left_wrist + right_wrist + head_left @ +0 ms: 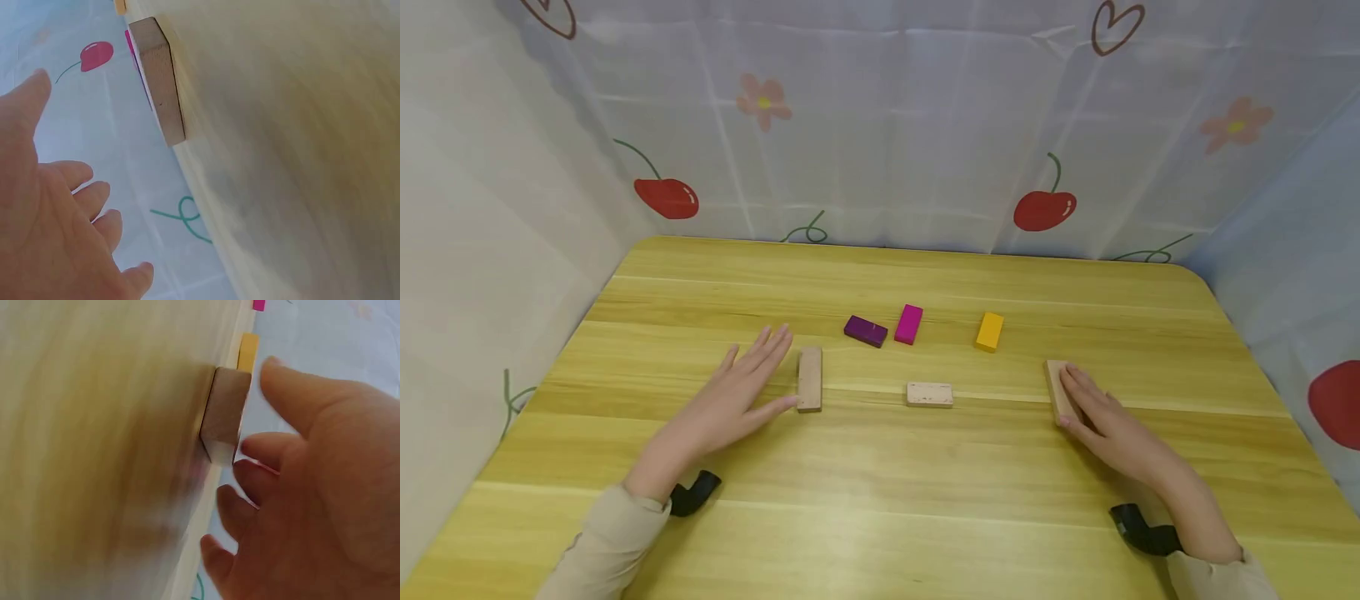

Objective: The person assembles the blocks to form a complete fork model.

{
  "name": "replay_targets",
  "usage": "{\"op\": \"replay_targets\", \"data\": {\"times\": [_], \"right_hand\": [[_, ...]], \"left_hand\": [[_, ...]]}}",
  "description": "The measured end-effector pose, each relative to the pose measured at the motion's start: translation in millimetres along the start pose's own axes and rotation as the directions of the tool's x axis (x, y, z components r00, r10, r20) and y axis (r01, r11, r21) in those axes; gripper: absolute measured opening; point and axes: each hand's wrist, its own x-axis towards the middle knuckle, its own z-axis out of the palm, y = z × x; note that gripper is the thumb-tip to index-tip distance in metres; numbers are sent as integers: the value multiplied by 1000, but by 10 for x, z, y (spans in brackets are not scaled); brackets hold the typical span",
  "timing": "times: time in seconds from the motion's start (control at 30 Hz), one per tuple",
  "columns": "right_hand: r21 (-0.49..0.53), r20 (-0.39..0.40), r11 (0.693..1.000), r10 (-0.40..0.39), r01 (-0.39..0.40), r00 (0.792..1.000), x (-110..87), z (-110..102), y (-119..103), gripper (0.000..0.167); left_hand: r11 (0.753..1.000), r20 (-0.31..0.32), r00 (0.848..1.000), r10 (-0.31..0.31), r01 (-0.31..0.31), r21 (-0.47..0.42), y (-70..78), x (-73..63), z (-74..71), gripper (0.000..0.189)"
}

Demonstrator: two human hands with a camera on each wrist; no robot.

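Note:
My left hand (730, 402) is spread with straight fingers over the table's left side. Its thumb tip comes right up to a plain wooden block (810, 380), which lies lengthwise away from me; the left wrist view shows this block (161, 84) apart from the fingers. At the right, my right hand (1112, 432) hovers at another plain wooden block (1057, 392), partly covering it. In the right wrist view the thumb and loosely bent fingers stand close beside that block (226, 406), not wrapped round it. A shorter wooden block (929, 395) lies crosswise between the hands.
Farther back on the wooden table (865, 500) lie a dark purple block (866, 331), a magenta block (908, 324) and a yellow block (989, 332). Printed curtains (880, 150) hang behind the table and along both sides.

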Motion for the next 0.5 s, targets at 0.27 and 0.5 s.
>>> {"op": "replay_targets", "data": {"times": [0.27, 0.5], "right_hand": [[18, -4, 1000, -19, 19, 1000, -5, 33, 23, 68], [-2, -12, 1000, -6, 6, 1000, -2, 45, 25, 68]], "left_hand": [[982, 64, 998, 11, 1, -188, -96, 133, 104, 87], [939, 168, 986, -1, 59, -340, -192, 226, 193, 101]]}}
